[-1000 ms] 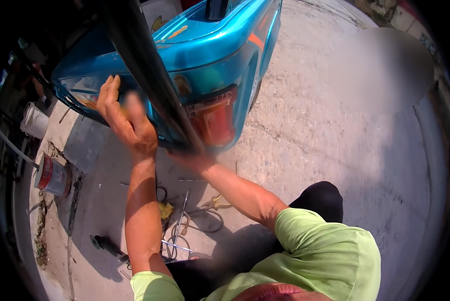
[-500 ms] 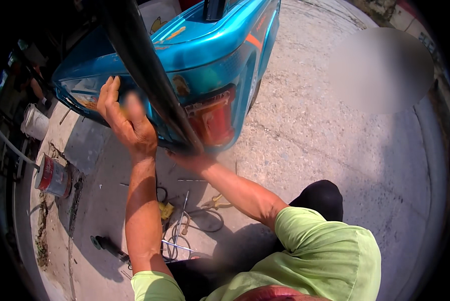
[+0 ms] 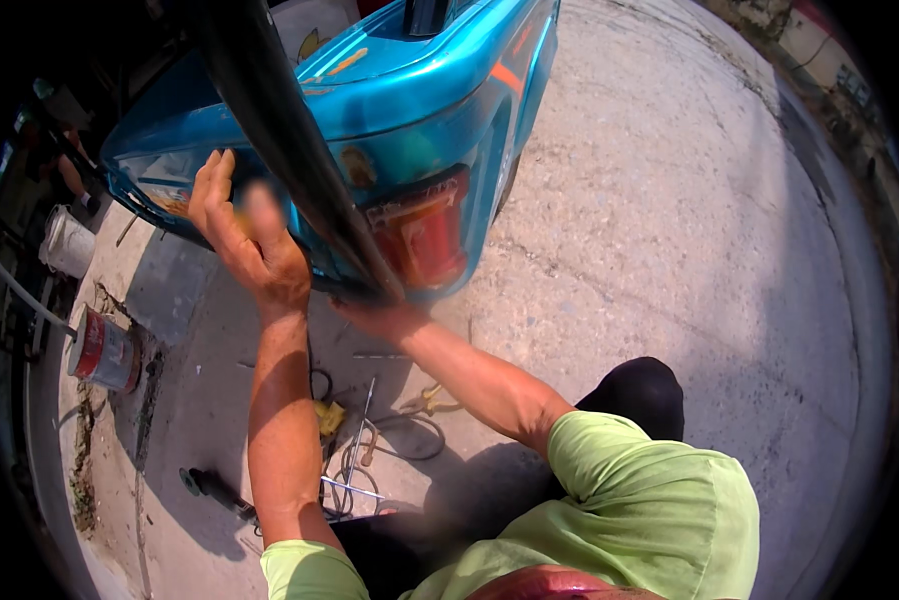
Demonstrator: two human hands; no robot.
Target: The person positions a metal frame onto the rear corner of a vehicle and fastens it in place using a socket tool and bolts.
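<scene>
A glossy blue vehicle body [image 3: 399, 110] with worn, rusty spots fills the top middle. My left hand [image 3: 249, 235] rests against its end panel, fingers stretched upward and the thumb apart; part of this hand is blurred. A thick black tube [image 3: 279, 120] slants down across the panel, just right of that hand. Under the tube's lower end and the body's bottom edge is my right hand [image 3: 379, 318]. Its fingers are hidden there, so what they touch or hold does not show. A red tail light [image 3: 429, 235] with a damaged rim sits above the right hand.
On the concrete between my forearms lie yellow-handled pliers [image 3: 431, 400], thin metal rods [image 3: 361, 430], a looped cable [image 3: 434, 440] and a yellow piece [image 3: 329, 416]. A dark power tool [image 3: 214, 490] lies left of my left forearm. A paint can [image 3: 104, 350] and white bucket [image 3: 67, 243] stand further left.
Both hands keep nearly the same places on and under the blue body. The whole view has shifted very slightly.
</scene>
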